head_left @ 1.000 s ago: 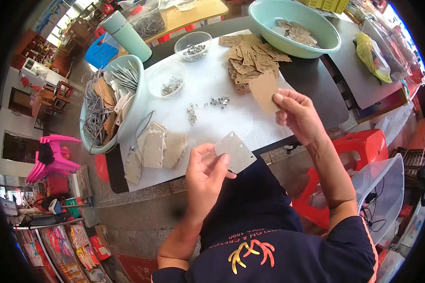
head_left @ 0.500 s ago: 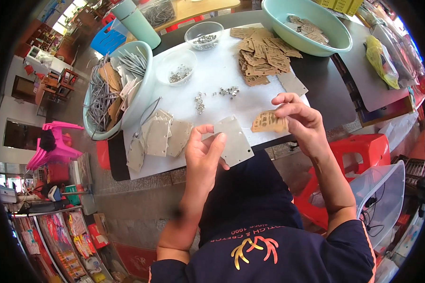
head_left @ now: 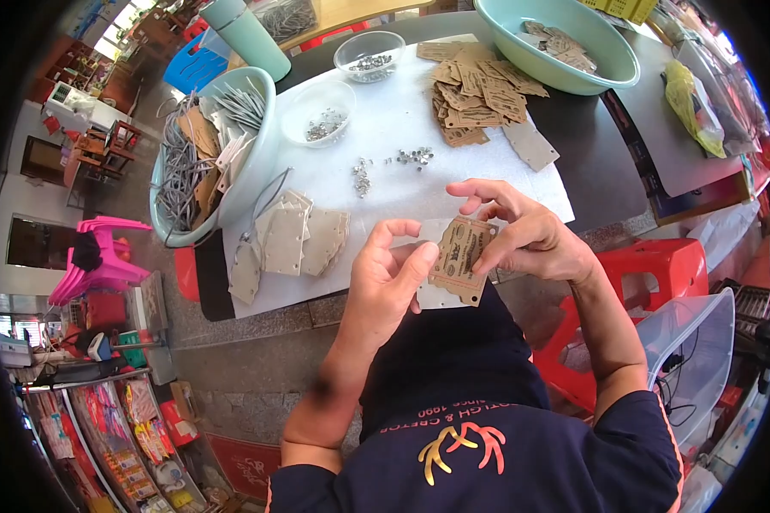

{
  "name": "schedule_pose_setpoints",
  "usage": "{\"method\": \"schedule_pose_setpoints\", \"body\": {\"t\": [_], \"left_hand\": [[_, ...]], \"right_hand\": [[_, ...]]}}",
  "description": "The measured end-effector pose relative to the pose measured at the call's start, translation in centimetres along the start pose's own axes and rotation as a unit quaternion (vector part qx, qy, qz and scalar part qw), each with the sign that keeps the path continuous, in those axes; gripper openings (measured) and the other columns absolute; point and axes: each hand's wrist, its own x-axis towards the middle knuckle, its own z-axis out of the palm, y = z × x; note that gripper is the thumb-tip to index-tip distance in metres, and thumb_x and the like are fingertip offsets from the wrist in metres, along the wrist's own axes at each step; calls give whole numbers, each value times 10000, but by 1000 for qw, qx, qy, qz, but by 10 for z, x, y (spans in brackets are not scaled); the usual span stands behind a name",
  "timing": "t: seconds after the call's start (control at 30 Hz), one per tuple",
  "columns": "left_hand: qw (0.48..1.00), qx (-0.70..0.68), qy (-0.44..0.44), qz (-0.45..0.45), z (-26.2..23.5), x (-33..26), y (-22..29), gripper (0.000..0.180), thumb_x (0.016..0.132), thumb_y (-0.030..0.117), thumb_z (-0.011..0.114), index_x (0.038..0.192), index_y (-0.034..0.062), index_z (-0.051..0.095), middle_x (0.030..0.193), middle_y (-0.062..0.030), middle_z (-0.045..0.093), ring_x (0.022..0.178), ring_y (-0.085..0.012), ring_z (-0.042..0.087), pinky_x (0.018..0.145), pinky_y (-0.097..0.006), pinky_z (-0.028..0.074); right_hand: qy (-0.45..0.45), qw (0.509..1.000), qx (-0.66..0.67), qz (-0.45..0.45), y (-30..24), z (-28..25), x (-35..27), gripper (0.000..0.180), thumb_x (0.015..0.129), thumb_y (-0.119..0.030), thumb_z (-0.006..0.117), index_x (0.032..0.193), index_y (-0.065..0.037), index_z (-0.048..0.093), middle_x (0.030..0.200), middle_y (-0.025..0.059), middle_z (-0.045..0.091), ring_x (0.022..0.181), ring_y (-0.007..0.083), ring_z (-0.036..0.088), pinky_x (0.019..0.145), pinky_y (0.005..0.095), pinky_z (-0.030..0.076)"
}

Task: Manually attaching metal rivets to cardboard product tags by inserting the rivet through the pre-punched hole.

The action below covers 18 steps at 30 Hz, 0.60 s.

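One wide fisheye view from the head, steeply downward and close, over shirt [head_left: 522, 457] and table [head_left: 589, 150]

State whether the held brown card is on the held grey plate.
On, apparently: the brown card overlaps the grey plate, whose edges show.

Two bare hands [head_left: 532, 239], two pale-green oval plastic basins [head_left: 607, 51], two clear round plastic bowls [head_left: 358, 48], one teal cylindrical bottle [head_left: 250, 41]

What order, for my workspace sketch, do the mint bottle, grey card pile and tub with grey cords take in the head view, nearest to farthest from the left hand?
1. Grey card pile, left of the left hand.
2. Tub with grey cords, farther left.
3. Mint bottle, behind the tub.
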Motion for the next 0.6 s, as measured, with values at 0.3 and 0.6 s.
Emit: {"method": "schedule_pose_setpoints", "body": {"t": [0.3,0.6], "left_hand": [[996,44,41,69,1,2,-6,271,979,155,618,1194,65,480,877,-73,711,610,-18,577,426,-174,401],[995,51,19,83,1,2,-5,230,1023,194,546,1204,58,505,826,-44,684,586,-22,566,424,-180,412]], "right_hand": [[251,932,173,195,-5,28,-3,248,944,-96,668,1186,-45,644,1224,88,626,937,128,632,787,271,541],[260,930,158,208,-8,37,-3,201,951,-117,683,1102,10,646,840,14,657,673,52,585,617,202,495]]}}
